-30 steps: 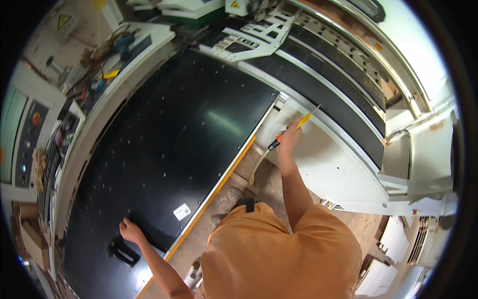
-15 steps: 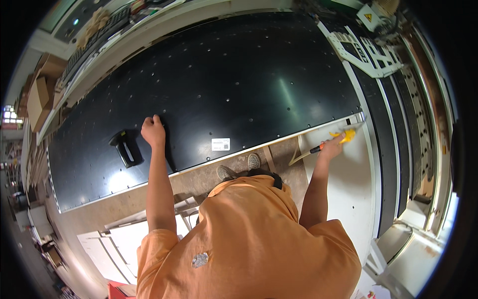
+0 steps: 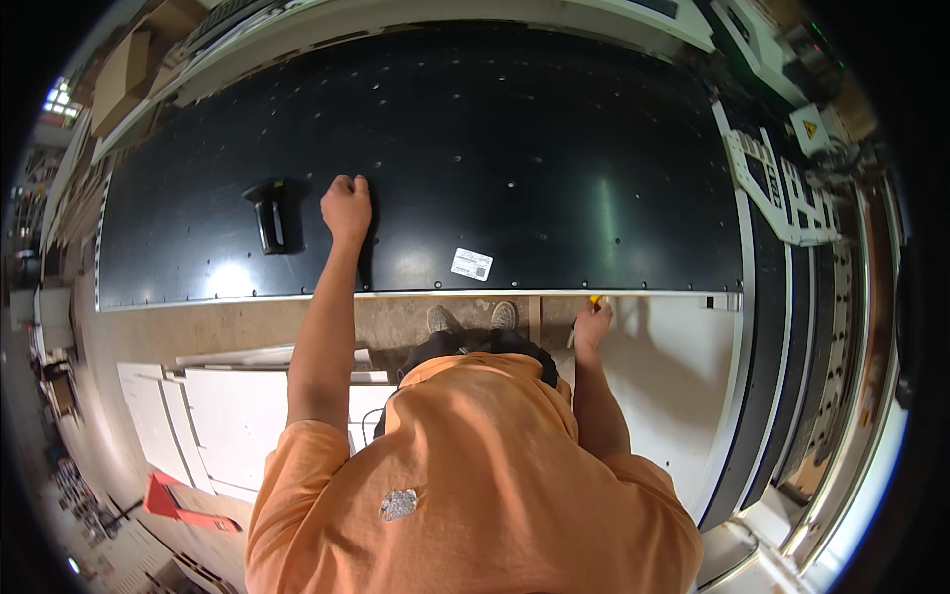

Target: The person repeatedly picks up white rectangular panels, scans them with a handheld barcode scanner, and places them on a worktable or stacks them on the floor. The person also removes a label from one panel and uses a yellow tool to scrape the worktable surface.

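Observation:
A black worktable (image 3: 416, 119) dotted with small pale holes stretches across in front of me. Over its left half, my left hand (image 3: 346, 206) is closed in a fist; whatever it may hold is hidden. Just left of that hand a black handheld scanner (image 3: 269, 220) lies on the surface. A white printed label (image 3: 473, 263) sits near the table's front edge, between my hands. My right hand (image 3: 593, 324) is low by that edge, closed around a yellow air blow gun (image 3: 596, 299), of which only a little shows.
A white board (image 3: 673, 386) lies to the right of my right arm. Dark rails and a white slotted bracket (image 3: 782, 193) border the table's right end. Several white panels (image 3: 237, 421) are at lower left, near a red pallet jack (image 3: 183, 507). Cardboard boxes (image 3: 124, 84) stand at far left.
My right hand has moved left with the blow gun, from over the white board to the table's front edge. The view has turned; my left hand stays closed beside the scanner.

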`<state>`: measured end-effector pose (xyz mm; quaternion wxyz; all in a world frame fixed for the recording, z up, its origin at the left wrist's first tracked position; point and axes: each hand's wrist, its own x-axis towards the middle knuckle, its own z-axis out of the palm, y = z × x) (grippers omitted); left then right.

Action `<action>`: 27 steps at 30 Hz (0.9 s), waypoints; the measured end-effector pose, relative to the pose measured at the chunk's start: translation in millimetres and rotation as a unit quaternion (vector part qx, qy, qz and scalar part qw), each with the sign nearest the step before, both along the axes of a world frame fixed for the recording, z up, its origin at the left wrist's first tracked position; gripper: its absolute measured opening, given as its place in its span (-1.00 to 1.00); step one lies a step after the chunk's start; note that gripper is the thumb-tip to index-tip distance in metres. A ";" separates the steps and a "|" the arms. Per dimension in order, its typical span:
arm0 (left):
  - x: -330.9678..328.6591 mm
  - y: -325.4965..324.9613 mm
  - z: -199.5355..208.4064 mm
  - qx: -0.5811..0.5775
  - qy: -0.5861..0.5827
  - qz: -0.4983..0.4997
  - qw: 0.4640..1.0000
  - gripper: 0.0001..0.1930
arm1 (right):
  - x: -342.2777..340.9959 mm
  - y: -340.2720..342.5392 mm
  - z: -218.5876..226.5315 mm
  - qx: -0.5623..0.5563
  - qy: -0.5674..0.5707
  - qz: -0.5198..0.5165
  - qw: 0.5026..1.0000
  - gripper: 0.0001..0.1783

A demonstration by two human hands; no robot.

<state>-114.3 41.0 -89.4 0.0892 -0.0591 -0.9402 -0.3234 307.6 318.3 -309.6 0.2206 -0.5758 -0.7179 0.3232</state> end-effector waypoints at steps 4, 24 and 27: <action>45.1 -18.5 0.9 0.052 0.008 -0.012 0.999 -0.68 | 51.7 -32.7 -40.7 0.008 -0.146 0.027 0.989 -0.44; 637.5 -197.8 -52.2 0.070 -0.318 0.502 0.801 -0.62 | 29.8 25.6 -72.6 -0.250 -0.473 0.687 0.491 -0.47; 694.8 -189.8 -61.6 0.120 -0.297 0.520 0.792 -0.64 | 20.1 -8.6 -75.4 -0.220 -0.483 0.716 0.453 -0.47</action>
